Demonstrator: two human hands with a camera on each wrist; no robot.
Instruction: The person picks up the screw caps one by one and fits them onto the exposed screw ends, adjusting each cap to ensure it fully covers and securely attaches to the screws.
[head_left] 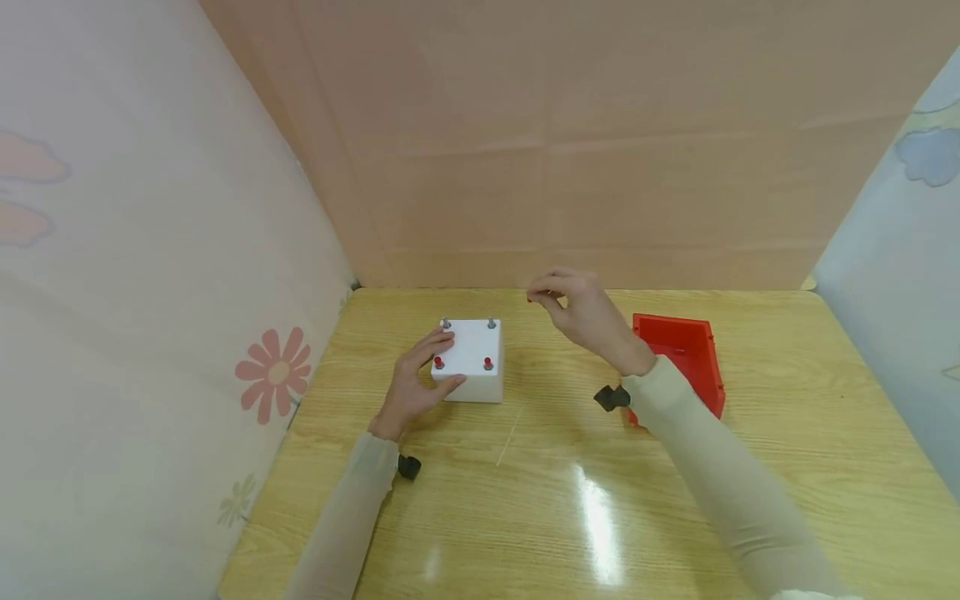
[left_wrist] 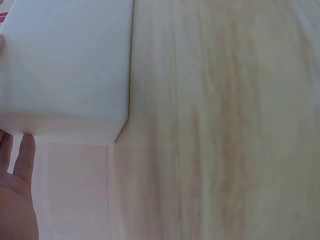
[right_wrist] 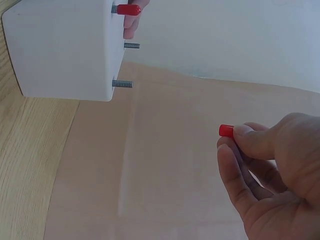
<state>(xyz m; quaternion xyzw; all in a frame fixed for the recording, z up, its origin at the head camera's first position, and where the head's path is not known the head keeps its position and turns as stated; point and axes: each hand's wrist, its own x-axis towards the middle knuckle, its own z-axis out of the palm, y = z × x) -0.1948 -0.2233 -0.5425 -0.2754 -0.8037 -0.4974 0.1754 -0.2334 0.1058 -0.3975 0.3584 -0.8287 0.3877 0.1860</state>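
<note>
A white box (head_left: 474, 346) stands on the table with a bolt at each corner of its top. The two near bolts wear red caps (head_left: 487, 362); the two far ones show bare threads (right_wrist: 123, 84). My left hand (head_left: 414, 379) holds the box at its left side, thumb along the front and fingers over the top's left edge. Above and right of the box, my right hand (head_left: 581, 312) pinches another red cap (right_wrist: 226, 130) between thumb and fingertips. In the right wrist view this cap is apart from the bolts.
An open red bin (head_left: 678, 329) sits on the table's right side, partly hidden behind my right forearm. The wooden table (head_left: 547, 525) meets a brown covered wall (head_left: 600, 167) at the back. Flowered white walls (head_left: 187, 250) flank both sides.
</note>
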